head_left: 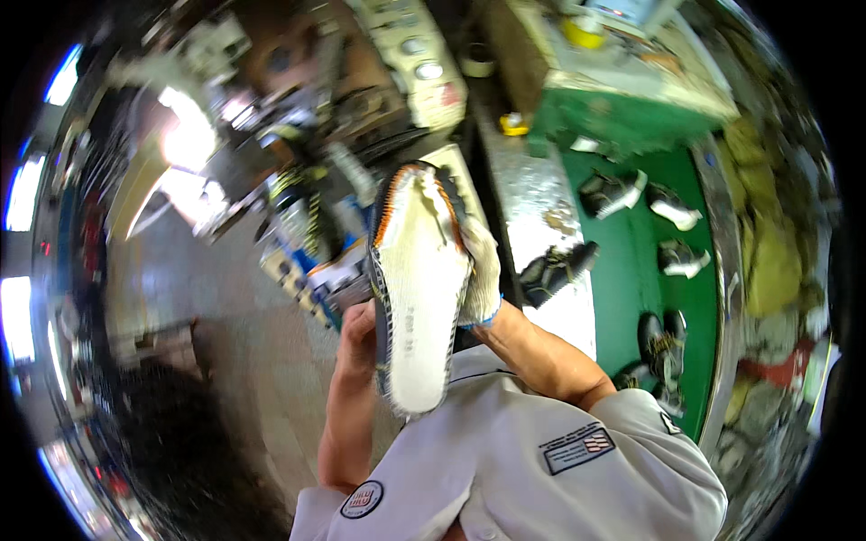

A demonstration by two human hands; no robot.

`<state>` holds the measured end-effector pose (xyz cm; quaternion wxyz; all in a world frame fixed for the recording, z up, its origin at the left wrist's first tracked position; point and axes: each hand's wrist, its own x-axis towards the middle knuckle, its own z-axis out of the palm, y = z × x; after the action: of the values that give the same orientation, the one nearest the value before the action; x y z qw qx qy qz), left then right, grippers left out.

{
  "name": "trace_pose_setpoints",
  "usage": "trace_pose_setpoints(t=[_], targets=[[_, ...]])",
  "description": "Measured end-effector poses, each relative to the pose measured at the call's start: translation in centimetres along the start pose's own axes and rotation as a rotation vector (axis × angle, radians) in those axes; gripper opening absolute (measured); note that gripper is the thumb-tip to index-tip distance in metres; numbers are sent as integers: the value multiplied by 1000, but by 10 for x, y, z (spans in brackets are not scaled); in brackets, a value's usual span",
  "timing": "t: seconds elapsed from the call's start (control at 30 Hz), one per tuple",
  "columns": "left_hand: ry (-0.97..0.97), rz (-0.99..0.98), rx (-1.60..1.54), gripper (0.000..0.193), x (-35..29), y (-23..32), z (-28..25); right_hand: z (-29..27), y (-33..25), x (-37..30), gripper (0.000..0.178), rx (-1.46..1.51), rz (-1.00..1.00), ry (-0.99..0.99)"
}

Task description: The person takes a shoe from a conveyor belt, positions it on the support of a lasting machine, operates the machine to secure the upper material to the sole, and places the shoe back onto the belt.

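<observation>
An unsoled shoe upper (418, 298) is held up in the middle of the view, its pale bottom facing me. Orange stitching and a torn-looking pale lining show round its far end, and dark material with light stitches runs along the edges. My right hand (483, 273), in a whitish knit glove with a blue cuff, grips its right side, with the fingertips partly behind it. At the left edge is my bare left hand (358, 323), its fingers curled against the upper and partly hidden behind it.
Beyond the upper stands a blurred machine (361, 104). To the right, a metal ledge (532, 194) carries a dark shoe (555, 270). Several black shoes, some with white soles, lie on a green surface (622, 279). A green-sided bench (622, 113) stands behind, and a bright lamp (188, 144) shines at left.
</observation>
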<state>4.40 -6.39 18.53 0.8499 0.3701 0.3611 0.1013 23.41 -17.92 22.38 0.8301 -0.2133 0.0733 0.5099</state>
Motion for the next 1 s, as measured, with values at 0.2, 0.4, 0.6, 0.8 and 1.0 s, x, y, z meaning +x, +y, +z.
trace_pose_setpoints(t=[0.2,0.4,0.6,0.8,1.0], targets=[[670,914,811,19,46,50,54,-136,-134,-50,31,-115,-276,217],[815,735,1002,53,115,91,15,-259,-223,-139,37,-519,-541,511],[634,806,1152,42,150,83,-13,-379,-332,-223,55,-997,-148,1073],[994,399,1501,37,173,123,-81,-499,-412,-239,81,-1382,191,1615],[726,412,1386,34,156,107,-57,-633,-476,-216,93,-798,-166,1808]])
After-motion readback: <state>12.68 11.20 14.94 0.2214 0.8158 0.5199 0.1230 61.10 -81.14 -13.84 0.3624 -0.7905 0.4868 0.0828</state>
